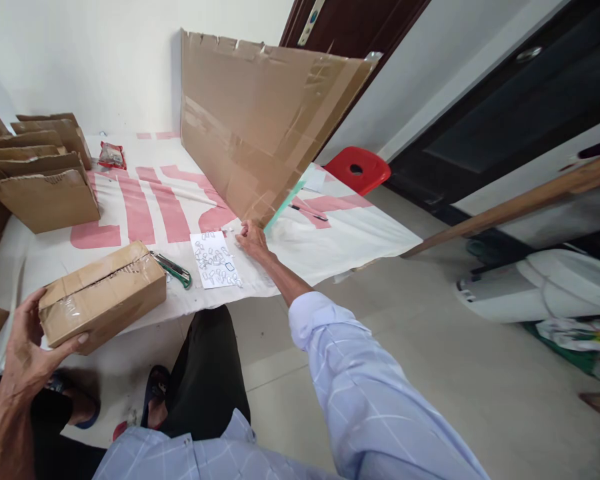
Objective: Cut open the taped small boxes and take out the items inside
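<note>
My left hand (25, 347) grips the near left end of a taped cardboard box (105, 290), thumb along its front side and fingers over the far end. The box sits at the table's front edge. My right hand (253, 238) is reached out to the foot of a large upright cardboard sheet (260, 120), fingers curled together; what they hold, if anything, is hidden. Just left of that hand lies a white paper (214, 260) covered with small drawn outlines. A green utility knife (173, 268) rests between the box and the paper.
Several open cardboard boxes (45, 193) stand at the left, near a small red packet (112, 155). A pen (307, 213) lies right of the sheet on the cloth-covered table (375, 233). Beyond are a red stool (359, 170) and a white bucket (570, 287).
</note>
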`<state>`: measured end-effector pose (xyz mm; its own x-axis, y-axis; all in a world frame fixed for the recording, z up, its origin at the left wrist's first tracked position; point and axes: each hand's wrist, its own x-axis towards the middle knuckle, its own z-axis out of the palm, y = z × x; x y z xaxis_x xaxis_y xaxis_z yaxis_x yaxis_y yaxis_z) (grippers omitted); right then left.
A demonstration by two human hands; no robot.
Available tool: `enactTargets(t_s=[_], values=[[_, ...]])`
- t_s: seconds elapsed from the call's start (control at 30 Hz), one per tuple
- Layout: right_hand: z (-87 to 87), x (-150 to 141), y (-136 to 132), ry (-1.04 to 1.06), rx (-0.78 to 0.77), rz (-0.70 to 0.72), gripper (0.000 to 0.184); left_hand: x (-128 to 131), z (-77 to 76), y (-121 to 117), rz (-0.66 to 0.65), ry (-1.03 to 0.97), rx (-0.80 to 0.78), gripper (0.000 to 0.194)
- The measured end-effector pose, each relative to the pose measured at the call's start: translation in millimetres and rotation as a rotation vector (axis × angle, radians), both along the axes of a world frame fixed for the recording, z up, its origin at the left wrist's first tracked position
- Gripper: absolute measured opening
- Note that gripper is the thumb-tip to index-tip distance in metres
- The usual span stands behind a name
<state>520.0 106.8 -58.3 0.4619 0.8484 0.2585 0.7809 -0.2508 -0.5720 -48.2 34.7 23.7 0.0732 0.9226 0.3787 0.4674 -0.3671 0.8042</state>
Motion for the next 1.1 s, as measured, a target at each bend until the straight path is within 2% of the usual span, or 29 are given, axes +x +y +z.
enactTargets(t_s=[0.1, 0.23, 0.33, 0.4, 0.53, 0.87, 1.1], values=[[1.9, -3, -4, -0.028, 0.032, 0.017, 0.025, -2, -1.2, 0, 0.007, 0.011, -0.005, 0.107], [2.4, -5, -8, -0.090, 0.025, 0.051, 0.012, 1, 1.5, -2, 0.022, 0.032, 0.019, 0.101], [-1.2, -7, -9, -0.137, -0.014, 0.026, 0.006, 5, 5.9, -5, 0.037, 0.051, 0.062, 0.089], [-5.1, -9, -10, -0.169, -0.040, -0.011, 0.011, 7, 8.0, -6, 0.036, 0.049, 0.073, 0.085], [-11.8, -11, -14, -0.245, -0.085, -0.066, 0.026, 8, 7.5, -6, 0.014, 0.029, 0.045, 0.089], [-15.4, -15, -22, -0.347, -0.208, -0.060, 0.037, 3, -0.7, -3, -0.043, -0.012, -0.042, 0.097], [-13.6, -20, -25, -0.388, -0.277, -0.042, 0.034, 3, -3.2, -1, -0.057, -0.015, -0.021, 0.105]])
